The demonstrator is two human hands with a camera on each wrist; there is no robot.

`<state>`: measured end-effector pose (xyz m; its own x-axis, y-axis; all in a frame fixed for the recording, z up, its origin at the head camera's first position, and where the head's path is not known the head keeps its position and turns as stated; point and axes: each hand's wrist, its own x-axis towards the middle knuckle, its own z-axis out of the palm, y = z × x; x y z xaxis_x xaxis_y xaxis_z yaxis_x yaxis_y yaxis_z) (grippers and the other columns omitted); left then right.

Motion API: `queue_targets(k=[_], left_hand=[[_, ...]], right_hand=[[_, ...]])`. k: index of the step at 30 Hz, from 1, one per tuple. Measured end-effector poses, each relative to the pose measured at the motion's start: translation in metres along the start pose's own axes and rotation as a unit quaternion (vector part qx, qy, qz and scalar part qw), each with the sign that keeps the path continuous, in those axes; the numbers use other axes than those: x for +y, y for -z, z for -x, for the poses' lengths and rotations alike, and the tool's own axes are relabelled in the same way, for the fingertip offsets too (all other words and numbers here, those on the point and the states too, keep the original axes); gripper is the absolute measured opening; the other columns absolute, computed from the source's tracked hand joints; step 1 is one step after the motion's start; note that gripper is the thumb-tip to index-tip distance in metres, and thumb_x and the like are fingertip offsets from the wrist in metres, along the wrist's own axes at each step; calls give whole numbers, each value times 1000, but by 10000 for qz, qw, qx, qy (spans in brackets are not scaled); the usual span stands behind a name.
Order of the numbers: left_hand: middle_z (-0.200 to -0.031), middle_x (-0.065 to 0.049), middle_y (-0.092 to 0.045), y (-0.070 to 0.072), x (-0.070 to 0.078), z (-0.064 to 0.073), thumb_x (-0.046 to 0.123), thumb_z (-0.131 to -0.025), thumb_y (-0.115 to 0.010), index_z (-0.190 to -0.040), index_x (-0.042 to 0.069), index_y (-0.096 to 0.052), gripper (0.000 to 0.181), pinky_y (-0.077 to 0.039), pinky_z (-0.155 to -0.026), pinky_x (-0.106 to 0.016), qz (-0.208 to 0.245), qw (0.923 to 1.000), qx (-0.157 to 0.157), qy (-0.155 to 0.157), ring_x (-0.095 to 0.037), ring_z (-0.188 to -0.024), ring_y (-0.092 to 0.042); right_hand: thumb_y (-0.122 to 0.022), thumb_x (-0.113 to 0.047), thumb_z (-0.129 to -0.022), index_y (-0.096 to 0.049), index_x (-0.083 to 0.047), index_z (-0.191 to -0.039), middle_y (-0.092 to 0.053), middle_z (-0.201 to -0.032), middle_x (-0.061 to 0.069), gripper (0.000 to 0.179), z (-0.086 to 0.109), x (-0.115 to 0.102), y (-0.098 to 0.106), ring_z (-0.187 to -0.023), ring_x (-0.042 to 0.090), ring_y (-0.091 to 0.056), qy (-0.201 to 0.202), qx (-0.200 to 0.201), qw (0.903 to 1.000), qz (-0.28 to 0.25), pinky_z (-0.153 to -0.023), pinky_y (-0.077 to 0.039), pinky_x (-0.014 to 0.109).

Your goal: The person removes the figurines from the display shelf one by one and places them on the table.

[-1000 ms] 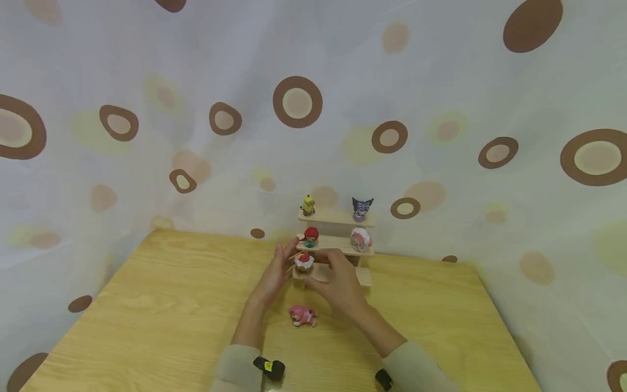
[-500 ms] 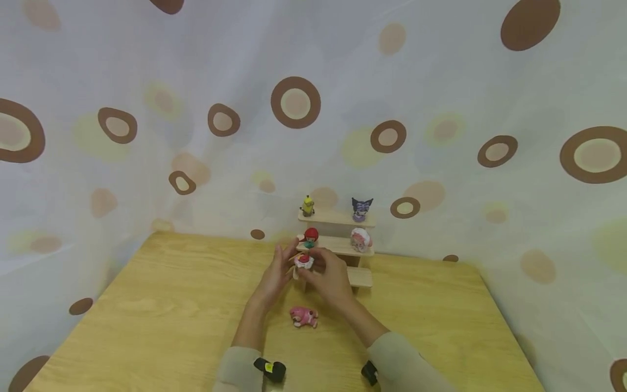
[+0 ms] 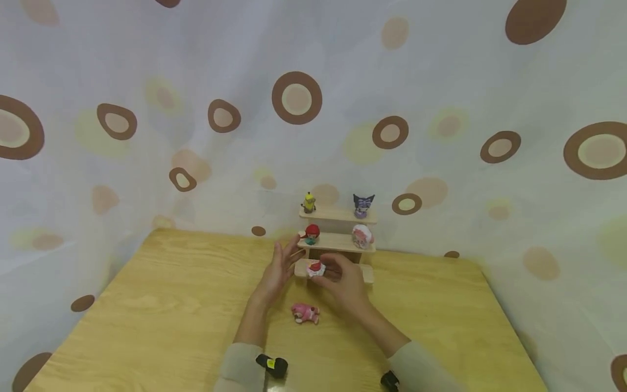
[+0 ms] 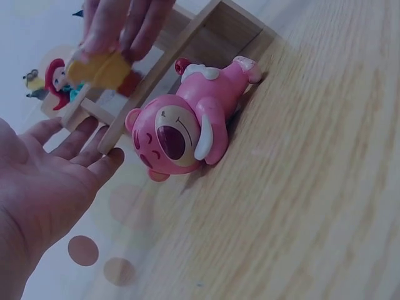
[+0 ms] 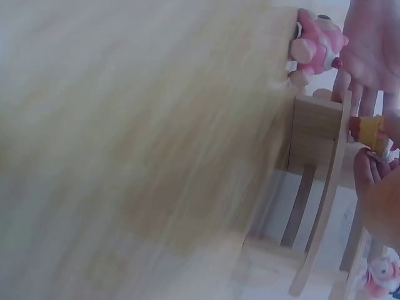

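Note:
My right hand (image 3: 346,283) pinches a small cupcake-like figurine (image 3: 315,268) with a white frilly top, a red piece on it and a yellow body (image 4: 103,72). It is over the lowest step of a three-tier wooden shelf (image 3: 338,239), towards that step's left end. At the shelf's left side is my left hand (image 3: 274,275), fingers extended and fingertips right at the wood, holding nothing. In the left wrist view, a pink bear figurine (image 4: 209,103) lies on its side on the table, in front of the shelf.
On the top step stand a yellow minion figurine (image 3: 308,203) and a dark-eared purple figurine (image 3: 362,206). The middle step bears a red-haired figurine (image 3: 312,234) and a white-and-pink one (image 3: 362,236). A spotted curtain (image 3: 235,163) hangs behind the wooden table (image 3: 186,305).
My right hand has closed in on the cupcake-like figurine and shifted it slightly right along the lowest step. My left hand stays about where it was, at the shelf's left side.

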<state>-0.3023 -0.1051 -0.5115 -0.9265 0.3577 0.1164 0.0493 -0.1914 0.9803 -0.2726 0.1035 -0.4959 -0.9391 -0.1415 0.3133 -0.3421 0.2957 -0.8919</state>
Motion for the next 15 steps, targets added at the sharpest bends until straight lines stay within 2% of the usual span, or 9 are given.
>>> queue_targets(k=[6, 10, 13, 15], left_hand=[[-172, -19, -24, -3, 4, -2, 62, -110, 2, -171, 21, -20, 76, -9, -129, -65, -176, 9998, -74, 14, -37, -159, -26], [-172, -20, -23, -3, 4, -1, 64, -110, 0, -171, 20, -19, 77, -8, -128, -66, -245, 9997, -12, 48, -37, -159, -26], [-172, -19, -22, -2, 4, -1, 59, -114, -12, -171, 21, -19, 69, -10, -128, -66, -269, 9996, 67, 90, -37, -159, -27], [-172, -19, -22, -2, 3, -2, 47, -117, -25, -171, 20, -20, 60, -13, -128, -64, -304, 9994, 113, 96, -37, -158, -28]], right_hand=[[-90, -1, -81, -68, 3, -127, -70, -123, 17, 51, 32, 0, 32, -112, 33, -71, -472, -3, 9989, 35, -93, -62, 30], [-89, 4, -80, -65, 6, -126, -68, -122, 21, 52, 52, 4, 44, -112, 35, -70, -597, -262, 9979, -24, -92, -62, 31], [-89, 4, -80, -64, 9, -127, -67, -121, 21, 53, 63, 7, 46, -112, 36, -70, -656, -520, 9965, -64, -92, -62, 30], [-90, 2, -80, -64, 10, -128, -67, -121, 21, 54, 70, 8, 47, -113, 36, -69, -684, -692, 9952, -32, -93, -62, 30]])
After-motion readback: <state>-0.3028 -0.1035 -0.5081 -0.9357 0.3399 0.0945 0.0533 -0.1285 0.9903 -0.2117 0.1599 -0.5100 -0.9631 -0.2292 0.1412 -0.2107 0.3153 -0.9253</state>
